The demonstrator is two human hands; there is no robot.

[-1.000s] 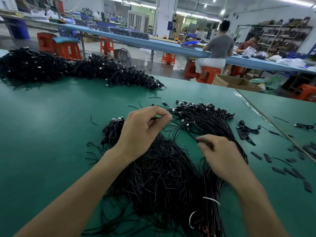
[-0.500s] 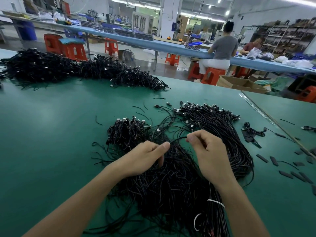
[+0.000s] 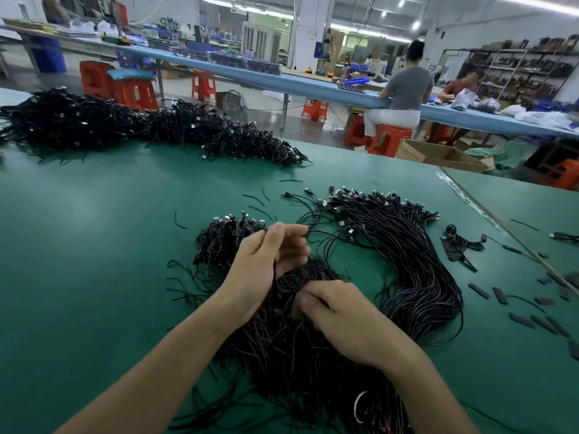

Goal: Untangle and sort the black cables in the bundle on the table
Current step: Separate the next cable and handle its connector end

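Observation:
A tangled bundle of thin black cables lies on the green table in front of me. My left hand is raised over its far edge, thumb and fingers pinching a black cable that runs down across the palm. My right hand rests lower on the bundle, fingers curled and pinching strands near its middle. A smaller clump with plug ends sits left of my left hand. A combed, curved sheaf of cables with connectors at its far end lies to the right.
A long heap of black cables stretches across the far left of the table. Short black sleeve pieces and a small coiled cable lie at the right. The table seam runs diagonally there. A person sits on orange stools beyond.
My left hand has lifted and turned palm-right, now pinching a cable. My right hand has dropped nearer to me onto the bundle's middle. The camera has tilted slightly.

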